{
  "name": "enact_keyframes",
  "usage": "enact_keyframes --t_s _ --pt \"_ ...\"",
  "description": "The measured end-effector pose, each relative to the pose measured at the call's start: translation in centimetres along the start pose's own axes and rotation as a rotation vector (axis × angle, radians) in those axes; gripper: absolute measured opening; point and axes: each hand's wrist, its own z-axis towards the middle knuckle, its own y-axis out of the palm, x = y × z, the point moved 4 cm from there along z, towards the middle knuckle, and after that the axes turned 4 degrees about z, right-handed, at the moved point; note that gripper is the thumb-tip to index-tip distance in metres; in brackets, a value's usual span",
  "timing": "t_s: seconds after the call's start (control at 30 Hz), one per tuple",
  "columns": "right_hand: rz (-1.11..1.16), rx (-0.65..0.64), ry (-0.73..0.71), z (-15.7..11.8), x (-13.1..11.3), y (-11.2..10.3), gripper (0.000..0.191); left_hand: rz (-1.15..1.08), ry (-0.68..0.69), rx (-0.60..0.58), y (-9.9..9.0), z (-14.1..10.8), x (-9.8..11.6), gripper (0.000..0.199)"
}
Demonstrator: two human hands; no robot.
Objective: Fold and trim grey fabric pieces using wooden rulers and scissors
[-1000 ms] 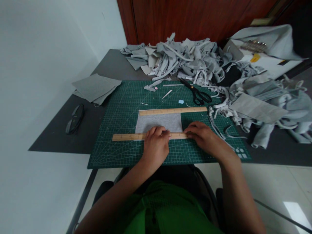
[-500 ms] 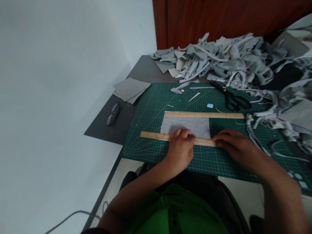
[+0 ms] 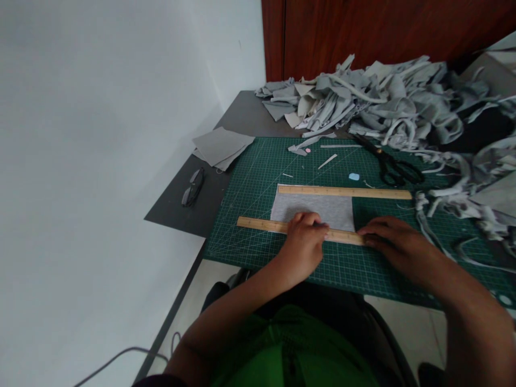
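Note:
A piece of grey fabric [image 3: 312, 207] lies flat on the green cutting mat [image 3: 258, 166]. Along its far edge rests one wooden ruler [image 3: 342, 191], with no hand on it. A nearer wooden ruler [image 3: 260, 223] lies across the fabric's near edge, slightly slanted. My left hand [image 3: 304, 244] presses on the middle of this nearer ruler, its fingers curled and closed over it. The ruler's right end is pinched between the thumb and fingers of my right hand [image 3: 393, 242], just beyond the fabric's right edge.
Black scissors [image 3: 389, 161] lie at the mat's far right, near a pale blue chalk-like piece [image 3: 353, 176]. A heap of grey fabric strips [image 3: 374, 102] fills the back and right. Folded grey cloth [image 3: 221, 148] and glasses [image 3: 193, 187] lie left, beside the white wall [image 3: 100, 134].
The whole view has shifted a little, so everything appears slightly further right. Both hands keep their places on the nearer ruler.

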Motion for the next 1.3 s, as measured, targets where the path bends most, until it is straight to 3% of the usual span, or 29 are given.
enact_keyframes --t_s 0.4,0.77,1.0,1.3 --pt "-0.003 0.007 0.003 -0.2 0.9 0.5 0.026 0.028 0.008 0.013 0.1 -0.2 -0.2 0.024" --pt "-0.034 -0.022 0.0 0.1 -0.6 0.2 0.024 0.206 0.103 -0.064 -0.6 -0.5 1.0 0.035" --pt "-0.053 0.019 -0.009 0.4 -1.2 0.2 0.02 0.184 0.087 -0.076 0.4 -0.4 0.2 0.042" --pt "-0.051 0.0 -0.002 0.3 -1.2 0.3 0.02 0.184 0.084 -0.105 1.0 -0.3 -0.4 0.036"
